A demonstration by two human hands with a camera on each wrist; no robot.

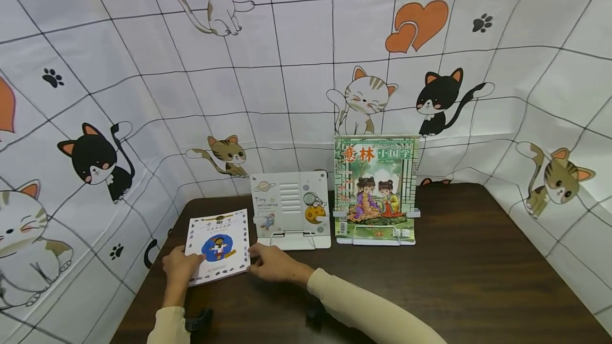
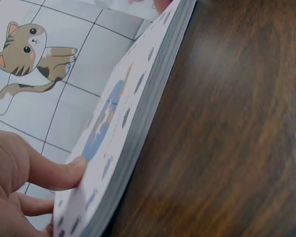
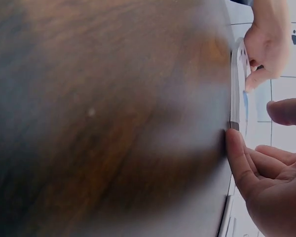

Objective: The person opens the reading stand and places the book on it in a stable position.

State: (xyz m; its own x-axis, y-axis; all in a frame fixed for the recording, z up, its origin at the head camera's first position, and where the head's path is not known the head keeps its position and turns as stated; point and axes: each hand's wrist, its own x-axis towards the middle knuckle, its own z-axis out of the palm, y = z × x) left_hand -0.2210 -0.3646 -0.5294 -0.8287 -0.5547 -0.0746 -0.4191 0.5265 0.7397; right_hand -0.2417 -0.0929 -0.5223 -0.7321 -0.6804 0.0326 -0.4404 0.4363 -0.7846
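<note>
A white book [image 1: 239, 238] with a blue round picture and a patterned border lies on the left part of the table. My left hand [image 1: 181, 264] grips its left edge, thumb on the cover. In the left wrist view the thick page edge of the book [image 2: 133, 133] shows beside the thumb of that hand [image 2: 19, 182]; whether it is one book or a stack, I cannot tell. My right hand [image 1: 277, 264] touches the right edge. Seen from the right wrist, fingertips of the right hand [image 3: 271, 182] meet the edge of the book [image 3: 235, 89], thumb held apart.
Just right of the book stands a white "Tiny universe" book stand [image 1: 291, 200]. Beside it a green magazine [image 1: 377, 185] leans upright on another stand. The dark wooden table [image 1: 468, 264] meets a cat-patterned wall sheet [image 1: 301, 36] at the back and sides.
</note>
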